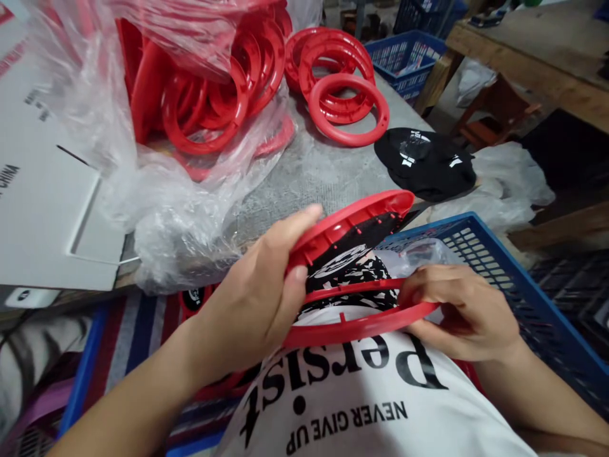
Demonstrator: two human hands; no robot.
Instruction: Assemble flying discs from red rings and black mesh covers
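Note:
My left hand (252,298) is closed on the left end of a red plastic ring with black printed fabric (352,225) across it, its thumb over the near rim. Below it, a bare red plastic ring (361,325) lies almost edge-on in front of my shirt. My right hand (464,311) pinches that lower ring's right end between thumb and fingers. The two rings are tilted apart at the right and close together at the left, where my left hand hides how they meet. Black fabric pieces (423,162) with white print lie at the table's right edge.
Loose red rings (349,136) stack on the grey table (314,178). Further left, clear plastic bagging (176,228) holds several more, beside a white carton (42,190). A blue crate (514,285) stands at my right; another blue crate (404,57) is behind the table.

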